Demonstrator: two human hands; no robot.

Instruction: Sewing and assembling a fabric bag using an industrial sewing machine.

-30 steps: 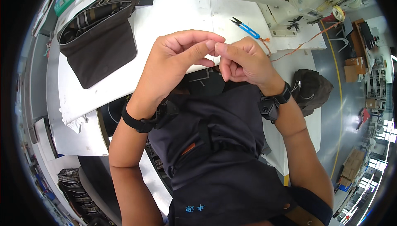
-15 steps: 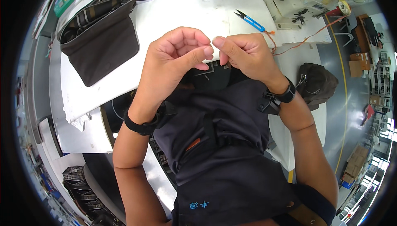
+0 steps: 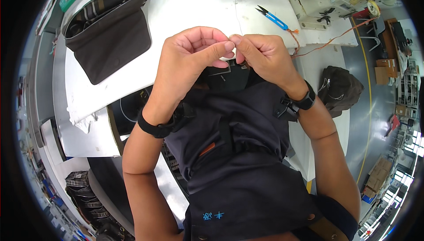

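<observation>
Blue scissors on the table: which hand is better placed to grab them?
Probably the right hand: the blue scissors lie beyond it on the right side, farther from the left hand.

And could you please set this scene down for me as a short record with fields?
Left hand: raised, fingers curled, thumb and forefinger tips close together
Right hand: raised, its thumb tip touching or nearly touching the left fingertips
Fine dark thread: runs up from near the fingertips; who grips it is unclear
Dark brown fabric bag: striped lining showing, on the white table, left side
Blue-handled snips: beyond the right hand, orange cord at the handle end
</observation>
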